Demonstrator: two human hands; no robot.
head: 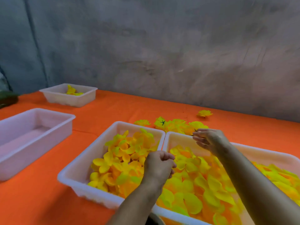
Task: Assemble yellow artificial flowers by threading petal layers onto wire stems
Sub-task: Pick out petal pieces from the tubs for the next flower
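**Thin stem pinched above the petal trays**

The right hand (209, 139) pinches a thin dark wire stem (194, 132) at its fingertips, over the far rim of the right white plastic tray of large yellow fabric petals (203, 189). The stem is small and blurred; its long axis seems to run roughly level, its free end pointing left. The left hand (159, 164) hovers with curled fingers above the seam between that tray and the white plastic tray of smaller yellow petal layers (123, 159); whether it holds anything cannot be told. Finished yellow flowers (173, 125) lie on the orange tablecloth (100, 111) just behind both trays.
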